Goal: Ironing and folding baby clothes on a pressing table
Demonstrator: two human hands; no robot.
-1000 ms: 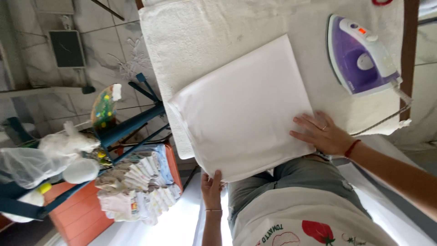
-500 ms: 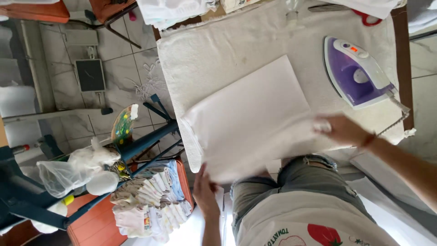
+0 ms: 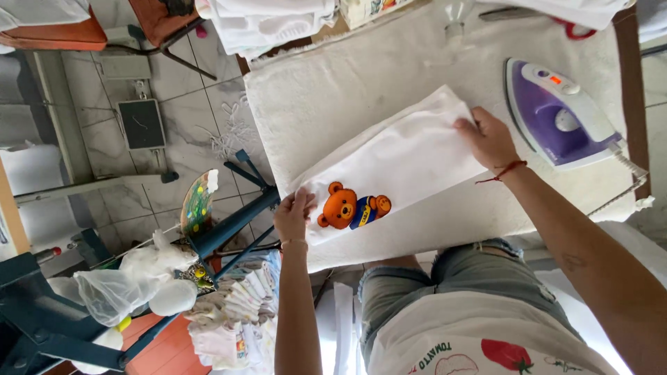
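Note:
A white garment (image 3: 410,156) lies folded into a long strip on the padded ironing table (image 3: 333,83), with an orange teddy-bear print (image 3: 351,206) showing near its left end. My left hand (image 3: 293,215) pinches the left end of the strip at the table's edge. My right hand (image 3: 490,139) presses on the strip's right end, fingers over the fold. A purple and white iron (image 3: 559,114) rests flat on the table just right of my right hand.
A stack of folded clothes (image 3: 240,312) sits on an orange surface at lower left, beside a blue metal frame (image 3: 236,215) and a plastic bag (image 3: 114,288). More white garments (image 3: 271,21) are piled at the table's far edge. The iron's cord (image 3: 625,184) trails off the right edge.
The garment was a flat white square; it has been folded over into a narrower strip, and the bear print now faces up. Both hands moved to its ends.

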